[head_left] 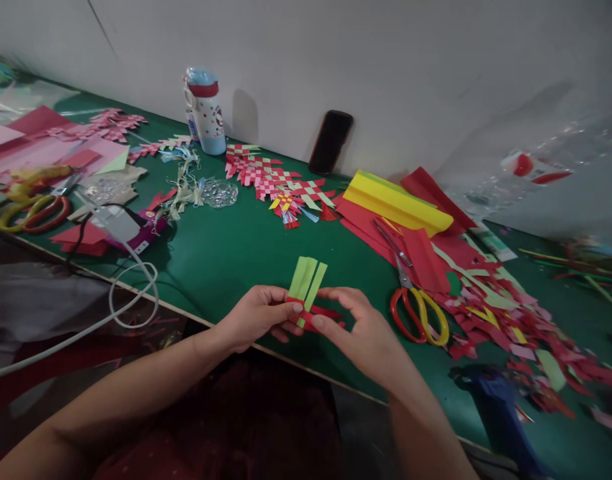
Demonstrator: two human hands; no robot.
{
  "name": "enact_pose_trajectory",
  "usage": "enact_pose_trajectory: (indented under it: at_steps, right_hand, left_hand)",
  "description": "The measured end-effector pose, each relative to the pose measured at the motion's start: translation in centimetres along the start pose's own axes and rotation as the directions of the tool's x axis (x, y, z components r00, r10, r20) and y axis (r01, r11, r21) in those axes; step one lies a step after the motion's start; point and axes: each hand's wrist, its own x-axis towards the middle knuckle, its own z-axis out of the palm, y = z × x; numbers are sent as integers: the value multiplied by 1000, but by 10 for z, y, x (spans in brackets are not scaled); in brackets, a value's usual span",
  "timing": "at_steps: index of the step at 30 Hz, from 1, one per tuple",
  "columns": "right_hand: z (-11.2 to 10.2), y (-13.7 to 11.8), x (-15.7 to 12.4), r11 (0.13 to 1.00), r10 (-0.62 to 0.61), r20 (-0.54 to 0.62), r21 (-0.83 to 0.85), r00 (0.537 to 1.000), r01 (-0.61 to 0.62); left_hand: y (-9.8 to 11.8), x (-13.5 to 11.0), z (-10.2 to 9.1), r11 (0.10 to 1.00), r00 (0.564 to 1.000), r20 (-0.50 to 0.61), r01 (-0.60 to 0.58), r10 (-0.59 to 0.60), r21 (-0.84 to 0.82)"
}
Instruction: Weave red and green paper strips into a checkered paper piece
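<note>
Between my hands, over the table's near edge, are green paper strips [302,279] standing up and red paper strips [326,312] running out to the right, crossed over each other. My left hand [266,313] pinches the crossing from the left, thumb on top. My right hand [359,327] has its thumb and forefinger on the red strips from the right, closed round them. The other fingers of both hands are partly hidden. Scissors [419,313] with red and yellow handles lie right of my right hand, their blades on red paper.
Woven paper pieces [271,177] lie at the back, near a bottle [209,117] and a phone [331,141] leaning on the wall. Yellow paper [396,202] and red scraps [506,320] cover the right side. At left are more scissors [36,213] and a white cable [131,250].
</note>
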Motion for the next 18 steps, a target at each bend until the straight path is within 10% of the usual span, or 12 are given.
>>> enact_pose_trajectory:
  at_steps: [18]
  right_hand:
    - [17,-4,12,997,40,126,57,991,-48]
  left_hand:
    - [-2,-2,-10,997,997,51,-54,51,62]
